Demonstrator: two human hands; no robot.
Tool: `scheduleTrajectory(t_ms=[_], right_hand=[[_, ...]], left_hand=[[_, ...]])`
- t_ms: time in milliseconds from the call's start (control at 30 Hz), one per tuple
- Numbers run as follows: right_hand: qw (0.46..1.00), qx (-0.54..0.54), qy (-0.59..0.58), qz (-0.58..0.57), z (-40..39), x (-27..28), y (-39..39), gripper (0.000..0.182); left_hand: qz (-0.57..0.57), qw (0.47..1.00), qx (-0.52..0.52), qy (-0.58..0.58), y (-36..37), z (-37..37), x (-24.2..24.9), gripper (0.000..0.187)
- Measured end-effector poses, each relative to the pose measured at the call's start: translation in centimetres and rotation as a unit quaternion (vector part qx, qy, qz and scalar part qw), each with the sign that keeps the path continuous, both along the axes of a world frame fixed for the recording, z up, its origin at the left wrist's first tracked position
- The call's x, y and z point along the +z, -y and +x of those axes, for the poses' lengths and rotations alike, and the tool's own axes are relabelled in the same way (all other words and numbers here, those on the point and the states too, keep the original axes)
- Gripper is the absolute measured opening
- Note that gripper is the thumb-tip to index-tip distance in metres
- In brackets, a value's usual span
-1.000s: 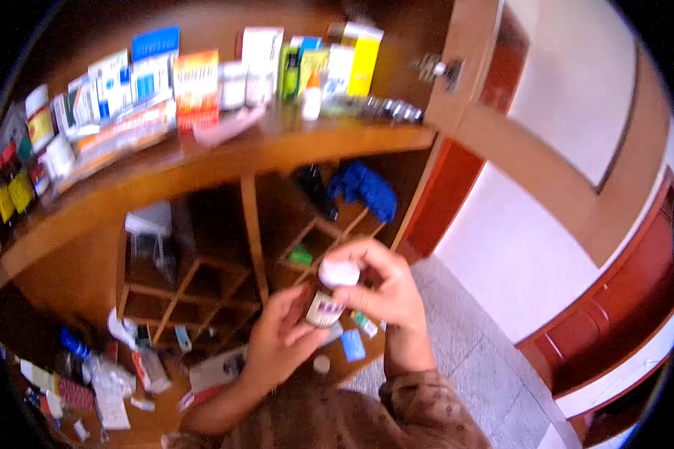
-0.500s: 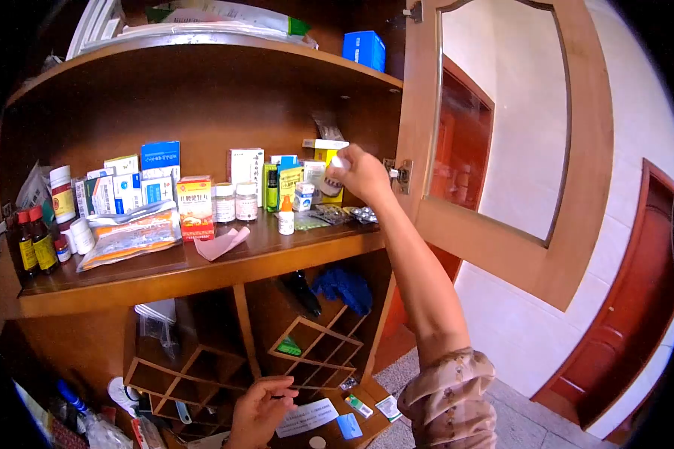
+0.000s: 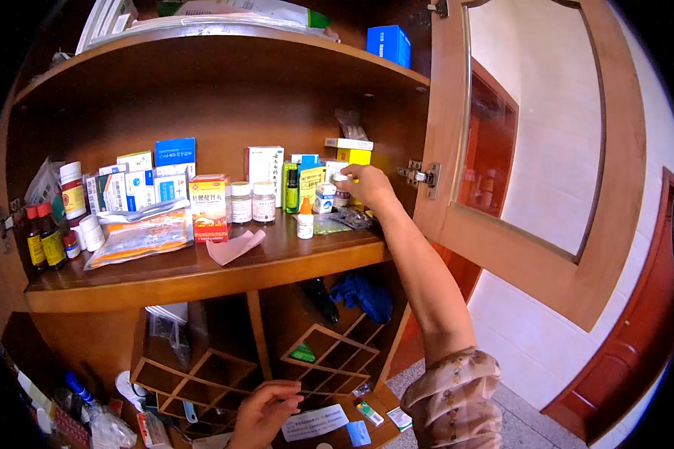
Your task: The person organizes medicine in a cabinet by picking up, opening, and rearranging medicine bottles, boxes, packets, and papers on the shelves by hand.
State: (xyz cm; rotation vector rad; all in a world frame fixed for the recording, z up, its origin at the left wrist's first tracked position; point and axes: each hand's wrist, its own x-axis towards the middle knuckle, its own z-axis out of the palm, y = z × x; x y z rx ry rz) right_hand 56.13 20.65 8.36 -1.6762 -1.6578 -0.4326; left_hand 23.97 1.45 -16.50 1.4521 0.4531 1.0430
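My right hand (image 3: 370,187) reaches to the right end of the cabinet's middle shelf (image 3: 150,280). Its fingers are closed around the top of a small bottle (image 3: 341,197), which is partly hidden by the hand. Beside that bottle stand a small white-and-blue box (image 3: 324,197), a yellow packet (image 3: 311,182) and a dropper bottle with an orange cap (image 3: 305,222). Blister packs (image 3: 348,218) lie flat just below the hand. Low in the view, my left hand (image 3: 266,413) hovers with its fingers extended, holding nothing.
Leftward along the shelf are two jars (image 3: 263,203), a red-and-white medicine box (image 3: 210,209), pink paper (image 3: 234,247), an orange pouch (image 3: 142,236) and brown bottles (image 3: 51,238). The glazed door (image 3: 502,247) stands open at right. Lattice racks (image 3: 333,352) lie beneath.
My right hand has lowered the bottle slightly toward the shelf, among the boxes at the right end. The whole view has shifted a little. My left hand keeps about the same pose.
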Motion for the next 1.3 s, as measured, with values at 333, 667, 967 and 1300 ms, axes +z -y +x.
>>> scheduleTrajectory(t_ms=[333,667,967,1300], right_hand=[[0.893,0.243,-0.056,0.375,-5.6,-1.8,14.0,0.018],[0.874,0.229,0.010,-0.429,-6.4,-33.4,26.2,0.052],[0.919,0.244,-0.124,-0.283,-11.5,-47.5,28.2,0.059],[0.723,0.357,-0.572,-0.151,-9.2,-37.5,25.4,0.052]], left_hand=[[0.031,0.999,0.019,-0.029,-0.3,-1.6,-0.6,0.020],[0.031,0.996,0.066,0.053,0.7,-2.4,-0.7,0.022],[0.043,0.997,-0.031,0.049,0.7,0.2,-1.0,0.018],[0.035,0.999,-0.016,0.009,1.3,-1.6,-1.1,0.020]])
